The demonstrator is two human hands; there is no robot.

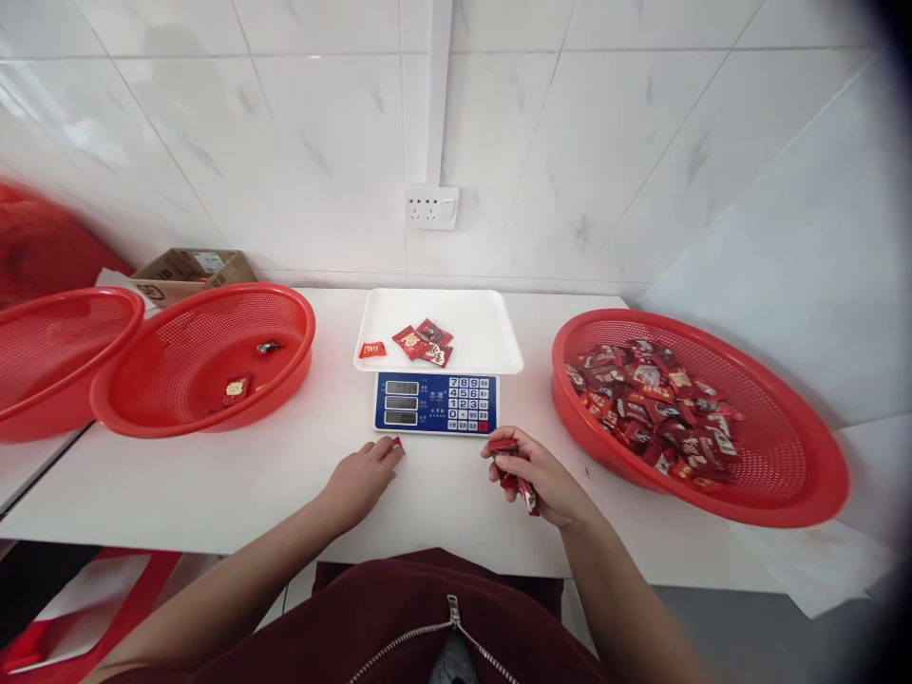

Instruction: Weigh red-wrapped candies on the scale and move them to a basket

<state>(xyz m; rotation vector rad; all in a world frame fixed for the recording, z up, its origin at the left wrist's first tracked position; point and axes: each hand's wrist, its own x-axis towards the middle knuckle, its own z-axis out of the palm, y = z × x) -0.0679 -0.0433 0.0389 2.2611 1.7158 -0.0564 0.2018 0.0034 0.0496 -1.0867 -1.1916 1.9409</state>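
My left hand (363, 480) rests low over the table in front of the scale, its fingers closed on a small red candy packet (397, 444) that mostly hides beneath them. In my right hand (545, 475) is a bunch of red candy packets (507, 464), gripped between thumb and fingers just off the scale's right front corner. The blue digital scale (436, 404) lies between and beyond both hands. On its white tray (477, 323), several red candy packets (426, 344) overlap near the middle, and a smaller orange-red packet (372, 350) lies apart at the left.
At the right, a red basket (798, 475) holds a heap of packets. Another red basket (206, 294) at the left has a few, beside a further red basket (71, 304). An open cardboard box (189, 271) stands behind. A wall socket (432, 207) is above the scale.
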